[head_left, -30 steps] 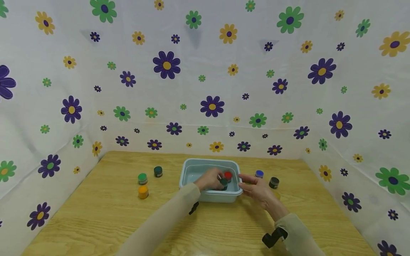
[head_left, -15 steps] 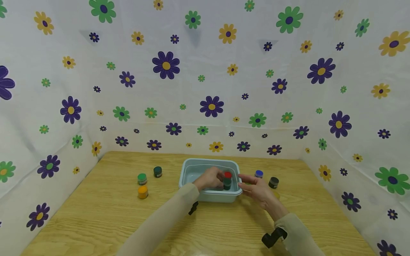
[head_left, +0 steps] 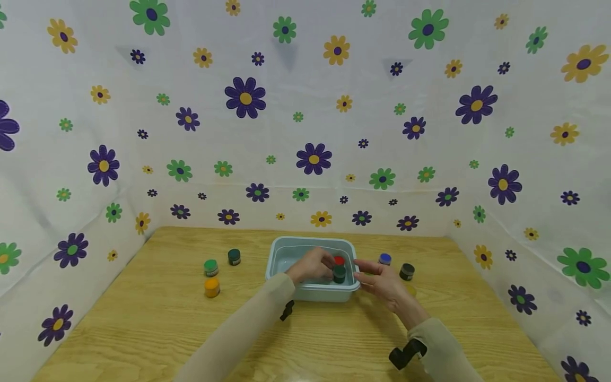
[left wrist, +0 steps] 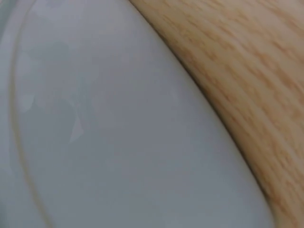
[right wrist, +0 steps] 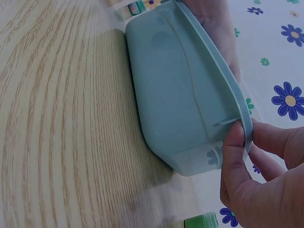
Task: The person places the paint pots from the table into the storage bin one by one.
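Note:
A pale blue plastic tub [head_left: 286, 245] stands on the wooden table, holding a red-lidded jar [head_left: 339, 260] and a dark green jar [head_left: 339, 274] at its right end. My left hand [head_left: 314, 265] reaches over the near rim into the tub, its bent fingers just left of the dark green jar; whether they touch it is hard to tell. With thumb and fingers, my right hand [right wrist: 266, 166] pinches the rim at the tub's right end. Only the tub's outer wall [left wrist: 123, 118] and some table show in the left wrist view.
Left of the tub stand a green jar [head_left: 211, 268], a dark green-lidded jar [head_left: 234, 257] and an orange jar [head_left: 212, 287]. On the right are a blue-lidded jar [head_left: 384, 259], a black jar [head_left: 407, 271] and a partly hidden yellow jar [head_left: 411, 290]. Flowered cloth [head_left: 310, 127] encloses the table.
The dark green jar has shifted slightly right inside the tub, and the fingers of my left hand have come away to its left. My right hand stays at the rim.

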Tool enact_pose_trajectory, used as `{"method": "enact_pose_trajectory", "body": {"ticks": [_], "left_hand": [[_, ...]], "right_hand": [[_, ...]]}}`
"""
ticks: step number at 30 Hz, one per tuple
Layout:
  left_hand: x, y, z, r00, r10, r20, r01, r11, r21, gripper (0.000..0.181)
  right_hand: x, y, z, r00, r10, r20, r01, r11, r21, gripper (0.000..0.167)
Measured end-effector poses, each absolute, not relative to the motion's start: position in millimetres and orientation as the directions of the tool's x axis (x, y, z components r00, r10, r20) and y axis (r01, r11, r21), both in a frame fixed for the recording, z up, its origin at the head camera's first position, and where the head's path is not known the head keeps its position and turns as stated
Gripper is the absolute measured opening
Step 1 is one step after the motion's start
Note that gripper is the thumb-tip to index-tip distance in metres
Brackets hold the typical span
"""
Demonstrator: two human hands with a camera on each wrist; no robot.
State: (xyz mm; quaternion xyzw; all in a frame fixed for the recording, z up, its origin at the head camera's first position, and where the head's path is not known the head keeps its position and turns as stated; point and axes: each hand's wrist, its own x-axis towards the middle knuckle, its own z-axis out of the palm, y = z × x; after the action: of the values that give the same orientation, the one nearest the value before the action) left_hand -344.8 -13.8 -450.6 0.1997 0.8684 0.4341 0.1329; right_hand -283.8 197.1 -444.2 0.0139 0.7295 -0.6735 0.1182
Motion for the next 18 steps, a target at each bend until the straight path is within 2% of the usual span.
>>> {"method": "enact_pose_trajectory", "body": {"ticks": [7,14,18], "left_hand": [[-343.6,-20.6,-448.8,-0.884,0.464,-0.054,0.204,0.488,0.849,0.036],[-342.3,-32.8,-440.5,-0.868,0.497,-0.015,0.250,0.462,0.851,0.020],[-340.2,-37.4,-436.8,-0.863,0.505,0.014,0.292,0.476,0.830,0.016]], "right_hand": [[-284.8,195.7,-445.4,-0.971,-0.147,-0.188,0.175,0.094,-0.980,0.047],[-283.9,194.6,-443.6,-0.973,-0.140,-0.185,0.173,0.093,-0.980,0.047],[-282.7,195.7,-442.6,-0.973,-0.130,-0.190,0.177,0.105,-0.979,0.048]]}}
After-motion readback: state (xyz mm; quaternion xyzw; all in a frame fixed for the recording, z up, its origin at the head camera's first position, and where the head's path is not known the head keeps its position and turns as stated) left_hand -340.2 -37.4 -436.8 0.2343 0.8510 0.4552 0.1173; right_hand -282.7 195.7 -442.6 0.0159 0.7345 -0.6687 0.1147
